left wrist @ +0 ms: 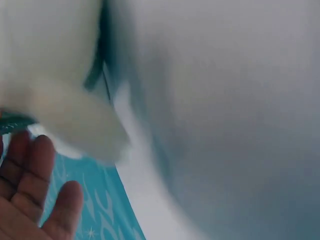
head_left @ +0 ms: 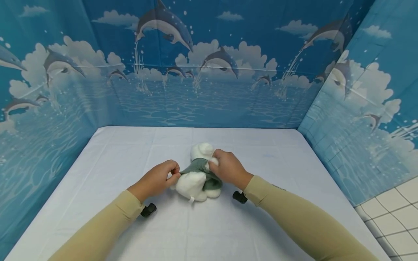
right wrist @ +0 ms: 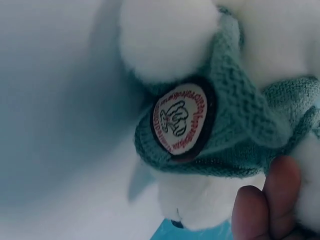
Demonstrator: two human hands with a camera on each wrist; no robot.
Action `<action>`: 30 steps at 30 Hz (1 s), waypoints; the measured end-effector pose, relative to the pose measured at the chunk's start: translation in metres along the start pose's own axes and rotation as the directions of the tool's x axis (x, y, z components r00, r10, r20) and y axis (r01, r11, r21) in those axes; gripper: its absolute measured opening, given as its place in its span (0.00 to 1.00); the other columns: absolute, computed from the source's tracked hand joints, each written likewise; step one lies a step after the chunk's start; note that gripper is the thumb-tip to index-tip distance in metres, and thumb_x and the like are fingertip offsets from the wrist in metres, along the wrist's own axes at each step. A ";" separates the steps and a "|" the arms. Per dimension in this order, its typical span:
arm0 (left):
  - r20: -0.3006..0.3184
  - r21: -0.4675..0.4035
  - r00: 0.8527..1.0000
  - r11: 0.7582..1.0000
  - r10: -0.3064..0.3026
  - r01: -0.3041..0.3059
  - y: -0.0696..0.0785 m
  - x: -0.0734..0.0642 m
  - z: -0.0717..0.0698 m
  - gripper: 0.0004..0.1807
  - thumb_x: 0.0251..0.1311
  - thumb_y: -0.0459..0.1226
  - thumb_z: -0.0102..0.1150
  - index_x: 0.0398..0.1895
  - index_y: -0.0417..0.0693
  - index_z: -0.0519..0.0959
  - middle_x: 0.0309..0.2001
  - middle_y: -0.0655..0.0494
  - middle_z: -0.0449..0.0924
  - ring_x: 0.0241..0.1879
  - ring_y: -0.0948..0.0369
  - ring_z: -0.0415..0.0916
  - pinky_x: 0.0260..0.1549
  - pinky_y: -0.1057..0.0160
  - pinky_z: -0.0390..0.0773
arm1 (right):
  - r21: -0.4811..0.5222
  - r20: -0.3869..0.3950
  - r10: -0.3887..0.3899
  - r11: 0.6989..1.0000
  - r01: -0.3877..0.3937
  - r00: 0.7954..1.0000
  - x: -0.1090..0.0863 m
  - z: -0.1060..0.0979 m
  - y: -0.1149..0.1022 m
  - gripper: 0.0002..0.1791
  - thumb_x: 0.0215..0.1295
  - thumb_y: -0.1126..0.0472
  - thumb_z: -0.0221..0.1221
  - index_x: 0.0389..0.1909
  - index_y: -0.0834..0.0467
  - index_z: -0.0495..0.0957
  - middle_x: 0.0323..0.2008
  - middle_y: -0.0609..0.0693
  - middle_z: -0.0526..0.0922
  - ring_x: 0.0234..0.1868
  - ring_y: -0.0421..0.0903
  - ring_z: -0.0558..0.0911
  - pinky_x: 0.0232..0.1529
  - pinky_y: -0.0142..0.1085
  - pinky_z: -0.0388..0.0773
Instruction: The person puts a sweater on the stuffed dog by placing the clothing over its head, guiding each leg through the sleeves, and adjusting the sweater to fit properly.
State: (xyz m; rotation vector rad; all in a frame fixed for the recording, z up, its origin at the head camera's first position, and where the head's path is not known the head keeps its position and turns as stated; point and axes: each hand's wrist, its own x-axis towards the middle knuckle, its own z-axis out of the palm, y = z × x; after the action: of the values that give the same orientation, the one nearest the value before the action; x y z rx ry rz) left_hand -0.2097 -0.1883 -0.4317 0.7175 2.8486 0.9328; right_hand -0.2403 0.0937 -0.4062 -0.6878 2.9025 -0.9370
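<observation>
A white plush toy (head_left: 191,185) in a green knitted sweater (head_left: 198,165) is on the white tabletop, between both hands. At the sweater's left edge, my left hand (head_left: 160,179) pinches the cloth with thumb and fingertips. My right hand (head_left: 230,168) grips a white limb of the toy near its head. The right wrist view shows a round patch (right wrist: 182,122) with red lettering and an animal drawing on the sweater (right wrist: 235,110). A dark spot (right wrist: 177,224) shows on the white fur below. Much of the left wrist view is blurred; white plush (left wrist: 75,120) hangs beside the fingers (left wrist: 37,162).
A white cloth covers the table (head_left: 261,152). Blue curtains (head_left: 209,98) printed with dolphins and clouds enclose the back and sides. White tiles (head_left: 392,210) show at the lower right. A small black device (head_left: 148,210) sits at the left wrist, another (head_left: 240,197) at the right.
</observation>
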 end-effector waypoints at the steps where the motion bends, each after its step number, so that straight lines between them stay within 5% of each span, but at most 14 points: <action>1: 0.008 -0.028 1.000 1.000 0.003 -0.003 0.001 0.000 0.002 0.05 0.79 0.41 0.56 0.41 0.56 0.75 0.44 0.62 0.79 0.44 0.63 0.76 0.43 0.59 0.76 | 0.001 -0.001 -0.004 1.000 0.004 1.000 0.001 0.001 0.000 0.10 0.78 0.59 0.58 0.46 0.64 0.78 0.22 0.50 0.77 0.20 0.42 0.72 0.23 0.36 0.71; 8: -0.004 -0.105 1.000 0.994 0.018 -0.019 0.011 0.007 0.011 0.13 0.77 0.43 0.61 0.59 0.58 0.84 0.49 0.66 0.83 0.47 0.66 0.79 0.52 0.55 0.80 | -0.016 -0.014 -0.023 1.000 0.023 1.000 0.003 0.005 -0.002 0.09 0.77 0.59 0.59 0.42 0.62 0.77 0.21 0.49 0.77 0.19 0.41 0.73 0.22 0.34 0.71; 13: -0.073 -0.047 0.995 0.996 0.074 -0.077 0.014 0.009 0.012 0.06 0.74 0.38 0.63 0.47 0.59 0.87 0.43 0.67 0.84 0.42 0.69 0.79 0.46 0.61 0.82 | -0.009 -0.012 -0.018 1.000 0.018 1.000 0.003 0.004 -0.002 0.08 0.77 0.59 0.59 0.41 0.61 0.77 0.21 0.49 0.78 0.19 0.41 0.74 0.22 0.34 0.72; 21: -0.151 0.042 0.978 0.989 0.144 -0.139 0.005 -0.001 0.008 0.10 0.70 0.31 0.64 0.39 0.59 0.85 0.38 0.68 0.80 0.38 0.71 0.76 0.40 0.65 0.81 | 0.024 -0.010 -0.004 1.000 0.004 1.000 -0.001 0.000 0.002 0.08 0.79 0.60 0.56 0.42 0.63 0.77 0.19 0.50 0.75 0.19 0.41 0.70 0.22 0.35 0.70; 25: -0.153 -0.034 0.984 0.994 0.095 -0.101 0.009 -0.001 0.010 0.08 0.71 0.31 0.62 0.39 0.55 0.82 0.40 0.63 0.80 0.39 0.68 0.78 0.42 0.62 0.82 | 0.036 -0.017 -0.001 0.999 0.001 1.000 -0.001 0.000 0.002 0.08 0.78 0.61 0.57 0.43 0.64 0.77 0.19 0.50 0.75 0.19 0.42 0.70 0.23 0.35 0.70; 30: -0.040 -0.171 0.999 0.985 -0.004 -0.003 0.016 0.008 0.013 0.07 0.76 0.40 0.60 0.52 0.54 0.82 0.42 0.62 0.80 0.41 0.63 0.77 0.44 0.59 0.79 | 0.038 -0.018 0.006 0.999 -0.005 1.000 0.001 0.002 0.000 0.08 0.78 0.61 0.57 0.43 0.63 0.78 0.21 0.50 0.78 0.19 0.42 0.73 0.23 0.35 0.72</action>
State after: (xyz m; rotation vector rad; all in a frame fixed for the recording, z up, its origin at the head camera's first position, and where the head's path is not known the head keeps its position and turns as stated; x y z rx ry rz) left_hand -0.2079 -0.1657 -0.4324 0.6873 2.7576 1.1871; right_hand -0.2407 0.0921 -0.4077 -0.6724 2.8926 -1.0010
